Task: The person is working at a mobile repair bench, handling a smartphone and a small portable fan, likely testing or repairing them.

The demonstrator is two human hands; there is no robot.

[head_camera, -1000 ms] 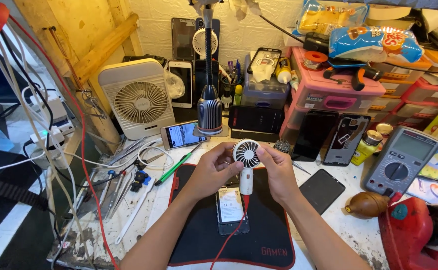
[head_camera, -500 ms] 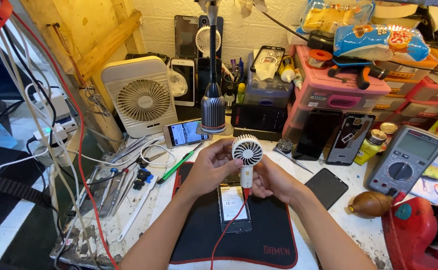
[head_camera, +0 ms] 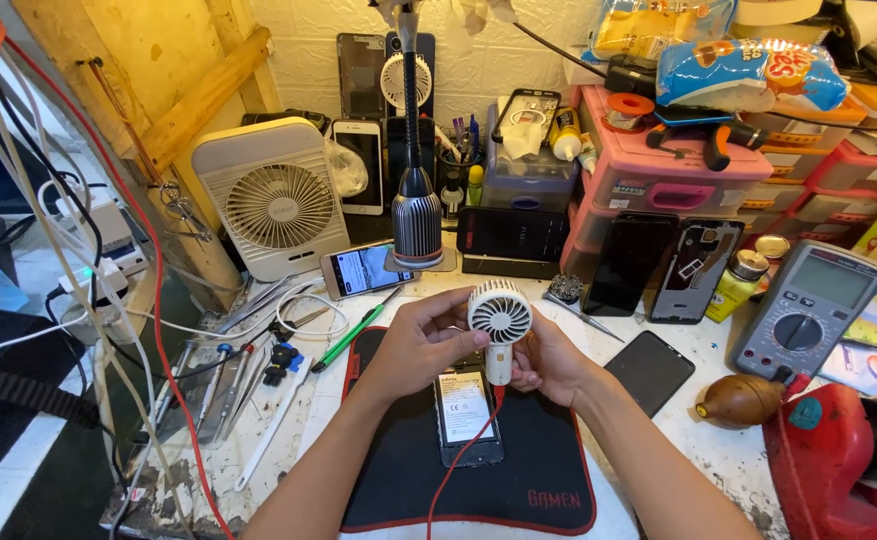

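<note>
Presently, both hands hold a small white handheld fan upright above a black mat on the surface.

1. Far left: white cables and a red wire hang down past a row of screwdrivers and tweezers. A white box fan stands behind them.
2. Left hand: the fingers curl around the left side of the handheld fan's round head, thumb against its edge. The hand is closed on the fan.
3. Centre: the handheld fan faces the camera. Its round white grille has radial slots and a small centre cap, and a short white handle runs downward. A thin red lead trails from near the handle base across the mat. An opened phone lies flat on the mat just below the fan.
4. Right hand: the fingers wrap the handle from the right and pinch it.
5. Right: a dark phone lies on the surface, and a grey multimeter sits beyond it.

Step in hand, as judged: inspection or testing of the handheld fan. The next move likely calls for a steady grip on the handle while one hand frees itself for the lead or a tool.
</note>
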